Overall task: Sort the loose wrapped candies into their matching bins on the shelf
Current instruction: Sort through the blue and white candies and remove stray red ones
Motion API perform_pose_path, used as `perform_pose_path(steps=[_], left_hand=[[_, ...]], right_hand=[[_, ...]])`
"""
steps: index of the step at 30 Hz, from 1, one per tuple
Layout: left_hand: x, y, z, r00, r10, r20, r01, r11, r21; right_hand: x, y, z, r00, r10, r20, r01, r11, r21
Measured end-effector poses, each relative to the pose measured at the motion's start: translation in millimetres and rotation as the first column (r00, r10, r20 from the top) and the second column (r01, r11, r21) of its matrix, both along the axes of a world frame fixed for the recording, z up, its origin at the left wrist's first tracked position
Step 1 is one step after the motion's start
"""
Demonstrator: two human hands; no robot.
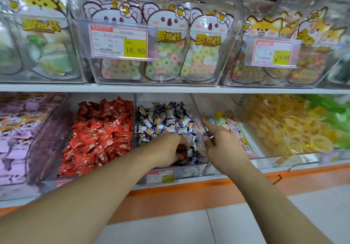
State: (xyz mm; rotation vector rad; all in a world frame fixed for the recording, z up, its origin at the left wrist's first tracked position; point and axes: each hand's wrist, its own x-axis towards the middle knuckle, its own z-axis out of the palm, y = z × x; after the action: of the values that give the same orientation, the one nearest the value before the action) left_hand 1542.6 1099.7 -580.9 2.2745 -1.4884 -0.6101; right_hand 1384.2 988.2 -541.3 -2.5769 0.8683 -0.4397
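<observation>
Shelf bins (198, 166): left hand (168, 149) grips red candies (181, 150); right hand (223, 145) points forward, holding nothing.

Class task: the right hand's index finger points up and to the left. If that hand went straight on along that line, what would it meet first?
Probably the clear divider between the blue-and-white candies and the pastel sweets. The right hand has its fingertip right at that wall, though depth is unclear.
</observation>
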Motion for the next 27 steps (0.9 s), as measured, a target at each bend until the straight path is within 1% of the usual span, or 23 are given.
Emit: perform_pose_path(steps=[2, 5, 8, 11, 13, 14, 18, 21, 22, 24, 27], left_hand=[[2.8, -2.1, -3.1, 0.999, -0.026, 0.036, 0.025, 0.999, 0.040], [2.9, -4.3, -5.1, 0.999, -0.035, 0.014, 0.034, 0.999, 0.039], [0.0, -5.0, -2.5, 1.000, -0.010, -0.026, 0.009, 1.000, -0.010], [-3.1, -1.0, 1.9, 0.999, -0.001, 0.034, 0.003, 0.998, -0.061], [-3.8, 5.0, 5.6, 0.998, 0.033, 0.057, -0.024, 0.989, -0.146], [-3.9, 8.5, 8.1, 0.998, 0.056, 0.042, -0.047, 0.980, -0.194], [-7.5, 24.1, 22.3, 0.983, 0.159, -0.095, -0.182, 0.922, -0.343], [-7.1, 44.3, 41.7, 0.953, 0.210, -0.219, -0.290, 0.838, -0.462], [-4.2, 54.4, 49.0, 0.946, 0.220, -0.237, -0.312, 0.813, -0.491], [7.6, 79.2, 60.2, 0.936, 0.269, -0.229, -0.352, 0.770, -0.532], [34.4, 118.3, 64.1, 0.886, 0.428, -0.178, -0.449, 0.698, -0.557]], right_hand=[[0.5, -2.1, -1.3, 1.000, 0.004, -0.001, -0.004, 1.000, -0.001], [0.0, -2.9, -1.9, 1.000, 0.010, 0.000, -0.010, 1.000, -0.013], [-0.2, -1.9, -1.1, 1.000, 0.007, 0.002, -0.006, 1.000, -0.007], [-0.9, -1.3, -1.3, 1.000, -0.005, 0.001, 0.005, 1.000, 0.012], [-0.9, -1.5, -1.8, 1.000, -0.011, 0.002, 0.011, 1.000, 0.020], [-0.6, -1.7, -2.3, 1.000, -0.010, 0.002, 0.010, 1.000, 0.021], [-0.9, -0.2, -2.4, 1.000, 0.001, 0.021, -0.002, 0.999, 0.041], [-1.5, 0.9, -1.2, 1.000, -0.001, 0.023, 0.000, 0.999, 0.041], [-1.5, 1.2, -1.3, 1.000, -0.005, 0.025, 0.004, 0.999, 0.045], [-1.7, 1.7, -1.6, 1.000, -0.010, 0.020, 0.009, 0.999, 0.054], [-1.6, 5.0, 0.5, 1.000, -0.020, 0.011, 0.019, 0.998, 0.055]])
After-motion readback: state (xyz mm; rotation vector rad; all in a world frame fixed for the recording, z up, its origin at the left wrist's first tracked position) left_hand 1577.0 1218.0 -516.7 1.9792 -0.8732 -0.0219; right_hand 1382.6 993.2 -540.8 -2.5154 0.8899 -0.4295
